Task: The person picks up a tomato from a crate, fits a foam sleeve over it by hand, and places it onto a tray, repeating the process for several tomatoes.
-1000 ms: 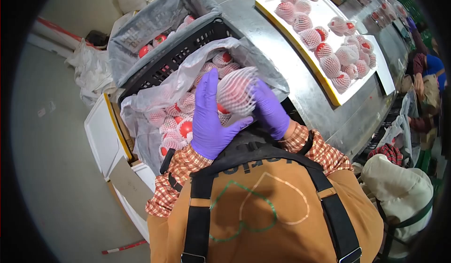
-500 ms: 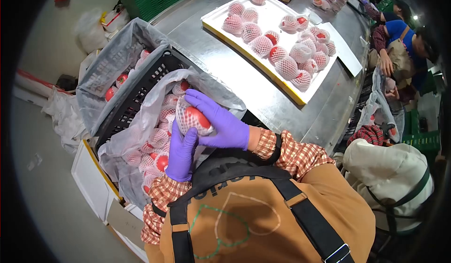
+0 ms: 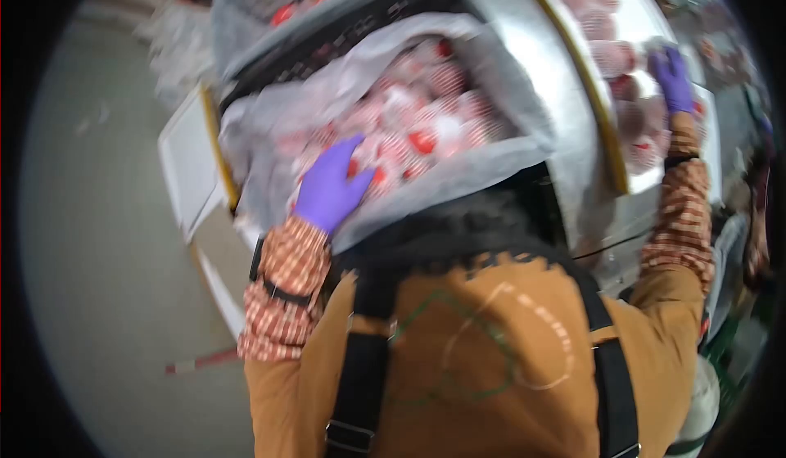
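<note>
My left hand [image 3: 332, 184], in a purple glove, rests with thumb and fingers apart on red round fruit in foam nets [image 3: 422, 139]. They fill a dark crate lined with a pale plastic sheet [image 3: 270, 118]. Stretched far to the right, my gloved right hand [image 3: 675, 80] is over a white tray with a yellow edge [image 3: 602, 106]. Its fingers reach among the netted fruit [image 3: 630, 118] there. Blur hides whether one of them is in its grasp.
Another lined crate [image 3: 233, 36] with red fruit stands behind the first. Metal tabletop [image 3: 536, 57] shows between crate and tray. White boards with yellow edges [image 3: 192, 163] lean at the crate's left. Crumpled white plastic [image 3: 180, 49] lies on the floor.
Both hands held one netted fruit together over the crate; now they are apart. The right has gone to the tray, the left down onto the crate's fruit. My view has swung left.
</note>
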The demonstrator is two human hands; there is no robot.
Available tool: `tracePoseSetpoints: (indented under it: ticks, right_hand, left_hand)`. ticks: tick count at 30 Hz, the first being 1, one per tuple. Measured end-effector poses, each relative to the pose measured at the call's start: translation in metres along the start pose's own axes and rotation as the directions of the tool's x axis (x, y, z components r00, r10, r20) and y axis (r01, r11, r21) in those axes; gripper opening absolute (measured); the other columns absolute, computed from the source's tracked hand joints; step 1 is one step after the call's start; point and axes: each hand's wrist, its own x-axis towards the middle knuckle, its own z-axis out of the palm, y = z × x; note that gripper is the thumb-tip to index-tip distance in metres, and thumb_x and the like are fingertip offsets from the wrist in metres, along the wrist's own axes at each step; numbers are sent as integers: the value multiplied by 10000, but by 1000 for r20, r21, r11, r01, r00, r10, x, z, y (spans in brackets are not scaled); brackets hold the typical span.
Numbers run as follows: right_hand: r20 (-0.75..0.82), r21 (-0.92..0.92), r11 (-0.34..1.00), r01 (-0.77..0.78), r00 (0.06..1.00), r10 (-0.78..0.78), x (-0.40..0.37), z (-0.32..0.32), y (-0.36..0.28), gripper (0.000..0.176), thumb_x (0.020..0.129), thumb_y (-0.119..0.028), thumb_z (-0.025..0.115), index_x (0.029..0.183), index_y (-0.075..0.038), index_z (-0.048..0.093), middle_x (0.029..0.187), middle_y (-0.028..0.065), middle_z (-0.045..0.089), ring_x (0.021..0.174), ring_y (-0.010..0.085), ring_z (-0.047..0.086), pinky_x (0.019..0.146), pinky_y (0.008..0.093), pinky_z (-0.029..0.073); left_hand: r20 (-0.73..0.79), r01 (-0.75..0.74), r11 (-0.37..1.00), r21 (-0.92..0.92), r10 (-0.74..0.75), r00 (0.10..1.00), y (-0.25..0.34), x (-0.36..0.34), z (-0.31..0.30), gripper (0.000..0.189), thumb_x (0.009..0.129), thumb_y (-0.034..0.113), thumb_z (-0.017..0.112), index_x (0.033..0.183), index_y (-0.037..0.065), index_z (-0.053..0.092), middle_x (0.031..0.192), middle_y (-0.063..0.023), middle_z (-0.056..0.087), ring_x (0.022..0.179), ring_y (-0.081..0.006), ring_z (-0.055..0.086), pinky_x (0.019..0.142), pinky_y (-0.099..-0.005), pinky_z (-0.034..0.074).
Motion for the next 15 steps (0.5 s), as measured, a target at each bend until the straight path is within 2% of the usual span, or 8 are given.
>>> tracePoseSetpoints:
  ticks: [1,4,7,10,11,13,14,15]
  right_hand:
    - [-26,-394,873,287,946,-323,3,9,70,353,907,-281,563,1131,-12,611,1217,198,587,1128,335,556,992,369,404]
    - [40,-415,902,119,993,-113,-3,15,104,369,901,-303,568,1109,-3,622,1283,212,551,1178,346,537,1006,357,393]
    - [104,-238,962,-134,981,163,-7,17,119,368,898,-302,575,1089,9,632,1282,210,556,1206,336,522,1017,353,381]
    - [-104,8,924,-383,919,381,-4,19,81,361,897,-278,607,1081,32,633,1257,195,575,1178,269,541,1005,332,389]
    - [-96,5,922,-388,917,387,-4,22,65,361,897,-278,607,1081,32,633,1257,195,575,1178,269,541,1005,332,389]
    - [-265,88,995,-42,962,64,-2,26,43,362,912,-262,598,1138,20,614,1242,188,581,1167,246,539,1005,314,387]
    - [-147,335,939,-81,980,137,-7,30,13,352,937,-231,569,1201,2,588,1248,161,582,1178,219,527,1019,296,369]
    - [-127,219,975,-16,991,45,-13,26,-28,331,956,-194,541,1229,-9,573,1255,117,588,1183,200,525,1017,302,373]
  left_hand:
    - [-24,-16,998,69,18,1000,-15,-8,-1,527,813,268,676,1278,73,524,1088,-170,623,992,-314,612,865,-396,485]
    - [-53,-15,988,154,23,998,-33,-21,1,536,804,275,680,1275,69,526,1114,-177,618,1015,-329,602,885,-400,479]
    - [48,5,991,132,-11,999,-34,-15,-2,564,800,298,677,1289,67,515,1144,-183,610,1053,-339,587,913,-407,464]
    - [198,-28,987,158,-4,980,-41,-10,13,616,803,334,663,1327,67,477,1182,-189,595,1086,-346,572,944,-417,445]
    - [258,-96,974,205,41,965,-41,-7,18,648,805,350,654,1351,67,451,1201,-191,587,1099,-351,564,958,-419,436]
    - [339,-26,978,208,-47,940,-30,1,24,703,802,360,670,1375,38,417,1185,-203,594,1095,-339,575,926,-395,458]
    - [417,4,966,258,-115,902,-36,7,32,738,808,406,651,1383,19,396,1190,-217,589,1100,-346,573,927,-401,458]
    - [479,25,950,310,-179,860,-38,14,38,778,814,452,633,1391,-1,375,1195,-230,585,1105,-353,571,928,-406,457]
